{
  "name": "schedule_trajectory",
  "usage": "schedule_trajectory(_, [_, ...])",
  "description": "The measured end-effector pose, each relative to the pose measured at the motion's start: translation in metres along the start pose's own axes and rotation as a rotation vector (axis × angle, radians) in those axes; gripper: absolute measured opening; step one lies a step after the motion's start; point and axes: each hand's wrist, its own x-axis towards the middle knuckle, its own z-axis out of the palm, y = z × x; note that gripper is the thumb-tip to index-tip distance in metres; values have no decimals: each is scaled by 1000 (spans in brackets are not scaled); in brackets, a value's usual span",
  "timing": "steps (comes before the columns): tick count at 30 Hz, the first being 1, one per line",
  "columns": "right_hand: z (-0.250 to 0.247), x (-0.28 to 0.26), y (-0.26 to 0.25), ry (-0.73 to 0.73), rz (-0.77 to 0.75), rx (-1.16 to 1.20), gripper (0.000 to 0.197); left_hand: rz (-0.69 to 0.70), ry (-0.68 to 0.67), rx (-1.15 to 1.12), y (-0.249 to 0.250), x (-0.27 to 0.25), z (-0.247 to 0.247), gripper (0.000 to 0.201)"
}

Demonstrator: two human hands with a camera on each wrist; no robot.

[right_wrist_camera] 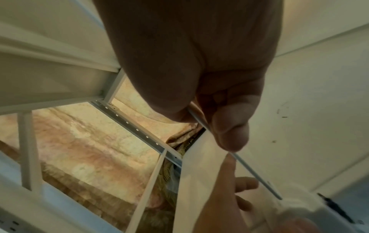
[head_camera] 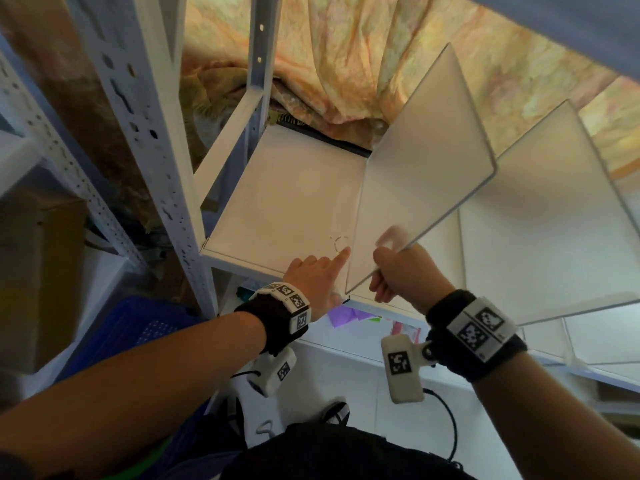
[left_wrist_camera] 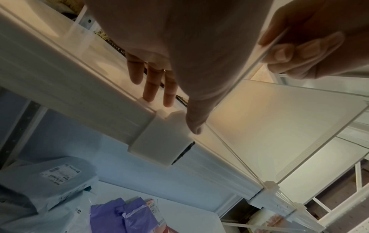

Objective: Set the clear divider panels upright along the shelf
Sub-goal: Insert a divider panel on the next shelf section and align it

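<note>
- Black wrist straps with white coded tags [head_camera: 479, 323] sit on both forearms, closest to the head camera, below the flat white metal shelf [head_camera: 287, 199].
- Right hand [head_camera: 403, 271] pinches the near lower corner of a clear, frosted-looking rectangular divider panel [head_camera: 415, 168]; the thumb lies on one face and the curled fingers [left_wrist_camera: 287, 53] on the other, with the thin edge between them in the right wrist view [right_wrist_camera: 201, 124].
- That held panel stands on edge over the shelf, tilted, its near corner at the shelf's front lip and its far edge reaching toward the back of the shelf.
- Left hand [head_camera: 317, 271] rests at the shelf's front edge just left of the held panel, its index finger stretched forward onto the shelf surface and the tip close to the panel's bottom edge; the other fingers [left_wrist_camera: 151, 82] lie fairly straight along the shelf lip and hold nothing.
- White plastic clip block [left_wrist_camera: 161, 140] sits on the shelf's front rail right under the left hand.
- Second clear divider panel [head_camera: 540, 230] stands upright on the shelf to the right of the held one, apart from it.
- Mottled orange-and-yellow cloth [head_camera: 346, 64] hangs behind the shelf.
- Perforated white metal upright [head_camera: 138, 109] frames the shelf's left side.
- Purple plastic bags [left_wrist_camera: 119, 217] lie on the lower level beneath the shelf.
</note>
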Motion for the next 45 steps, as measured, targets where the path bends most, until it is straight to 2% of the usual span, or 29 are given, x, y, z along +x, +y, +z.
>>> schedule_trajectory(6, [8,4,7,18,-30,44,38,10,-10,35,1,1,5,83])
schedule_trajectory(13, [16,11,6,29,-43,-23,34,1,-10,34,0,3,5,76])
schedule_trajectory(34, [19,19,8,30,-68,-74,30,-30,4,-15,6,5,4,71])
schedule_trajectory(39, [30,26,3,29,-132,-168,22,-21,67,35,10,1,-1,49])
schedule_trajectory(42, [34,32,4,-7,-157,-234,15,-22,107,80,14,-2,0,44])
schedule_trajectory(45, [33,33,7,-27,-174,-275,26,-40,117,93,18,-3,2,48])
